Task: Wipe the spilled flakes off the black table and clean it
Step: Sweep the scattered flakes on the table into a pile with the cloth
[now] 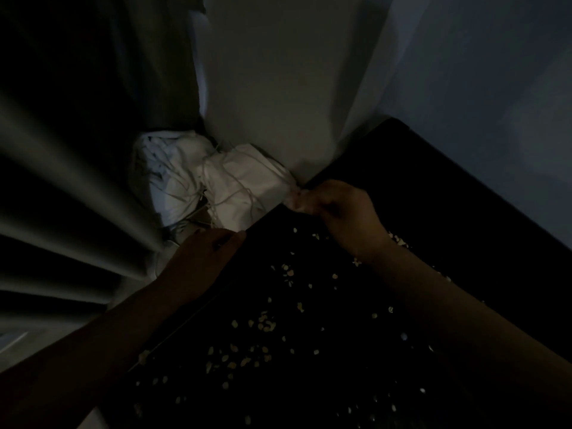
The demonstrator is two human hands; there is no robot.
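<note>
Pale flakes (pixel 266 326) are lying at 6 o'clock on flat black table (pixel 402 181); right hand (pixel 337 209) is pinching crumpled white cloth (pixel 241 181) at 12; left hand (pixel 201 258) is resting at 10, grip unclear.

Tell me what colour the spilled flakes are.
Pale cream flakes against the black table; the head view shows them.

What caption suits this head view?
Dim room: right hand pinches a white cloth at the edge of the black table, left hand rests there, flakes scattered across it.
</note>
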